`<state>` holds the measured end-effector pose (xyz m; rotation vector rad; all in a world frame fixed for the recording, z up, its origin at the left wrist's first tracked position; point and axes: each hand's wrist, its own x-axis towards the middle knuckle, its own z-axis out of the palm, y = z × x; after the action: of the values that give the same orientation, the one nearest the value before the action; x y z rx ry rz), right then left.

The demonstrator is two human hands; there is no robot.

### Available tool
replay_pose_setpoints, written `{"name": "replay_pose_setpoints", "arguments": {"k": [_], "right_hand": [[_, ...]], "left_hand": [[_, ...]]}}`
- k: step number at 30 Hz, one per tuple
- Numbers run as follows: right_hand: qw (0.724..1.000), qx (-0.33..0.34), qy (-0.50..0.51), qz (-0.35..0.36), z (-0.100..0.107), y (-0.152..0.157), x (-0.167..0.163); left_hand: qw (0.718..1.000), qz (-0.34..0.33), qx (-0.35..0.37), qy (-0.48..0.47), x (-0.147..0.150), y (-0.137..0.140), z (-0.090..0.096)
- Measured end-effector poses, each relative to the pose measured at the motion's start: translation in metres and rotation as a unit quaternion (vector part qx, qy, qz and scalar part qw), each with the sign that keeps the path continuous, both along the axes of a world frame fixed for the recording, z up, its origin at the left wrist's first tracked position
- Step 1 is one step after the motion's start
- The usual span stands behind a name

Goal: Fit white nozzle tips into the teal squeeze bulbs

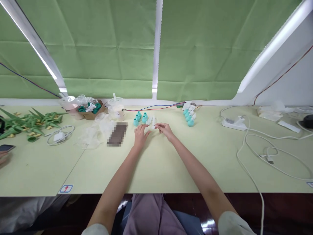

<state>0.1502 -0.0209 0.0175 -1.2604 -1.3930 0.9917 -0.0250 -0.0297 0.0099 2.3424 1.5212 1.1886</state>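
Several small turquoise bottle-like pieces (136,122) stand in a cluster just beyond my left hand (140,134). That hand lies on the table, thumb apart from the fingers, beside a group of small white pieces (152,120) set in rows. From the other side my right hand (166,131) reaches in, its thumb and fingers pinched at the near right end of those rows on a small white piece, mostly hidden by the fingertips. Farther right, a slanting row of turquoise pieces with white tops (190,122) stands upright.
Left of my hands lie a blurred dark flat object (117,134) and crumpled clear plastic (94,132). Cups (119,109) and a cardboard box (91,114) stand behind. Green plastic stems (44,120) pile far left, near another person's hand (3,158). A power strip (234,123) and white cables spread right.
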Motion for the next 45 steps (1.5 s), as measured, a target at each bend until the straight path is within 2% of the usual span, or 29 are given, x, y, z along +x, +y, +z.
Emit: {"name": "replay_pose_setpoints", "arguments": {"k": [2,5,9,14,22,26,31,36,40,45], "right_hand": [[0.993,-0.045,0.096,0.044,-0.007,-0.014,0.001],[0.982,-0.090,0.158,0.041,-0.015,-0.030,0.001],[0.978,-0.101,0.179,0.041,-0.016,-0.036,0.001],[0.978,-0.097,0.179,0.039,-0.013,-0.037,-0.001],[0.983,-0.088,0.148,0.061,-0.014,-0.039,0.003],[0.985,-0.068,0.153,0.049,-0.017,-0.038,0.001],[0.987,-0.037,0.156,-0.010,-0.024,-0.034,0.003],[0.993,0.025,0.079,-0.084,-0.030,-0.030,0.010],[0.995,0.031,0.055,-0.079,-0.031,-0.031,0.009],[0.998,0.049,0.028,-0.041,-0.030,-0.038,0.002]], "left_hand": [[1.000,-0.029,-0.007,-0.002,0.006,-0.004,-0.002],[0.996,-0.080,-0.004,-0.035,0.012,-0.007,-0.005],[0.988,-0.124,0.018,-0.092,0.012,-0.010,-0.006],[0.984,-0.150,0.022,-0.093,0.014,-0.014,-0.004],[0.986,-0.109,0.074,-0.106,0.023,-0.018,-0.009],[0.988,-0.086,0.076,-0.103,0.022,-0.018,-0.010],[0.994,-0.064,0.027,-0.089,0.016,-0.013,-0.010],[0.996,-0.086,-0.007,-0.031,0.015,-0.013,-0.010],[0.992,-0.111,-0.045,0.032,0.016,-0.012,-0.012],[0.990,-0.101,-0.070,0.072,0.012,-0.011,-0.014]]}}
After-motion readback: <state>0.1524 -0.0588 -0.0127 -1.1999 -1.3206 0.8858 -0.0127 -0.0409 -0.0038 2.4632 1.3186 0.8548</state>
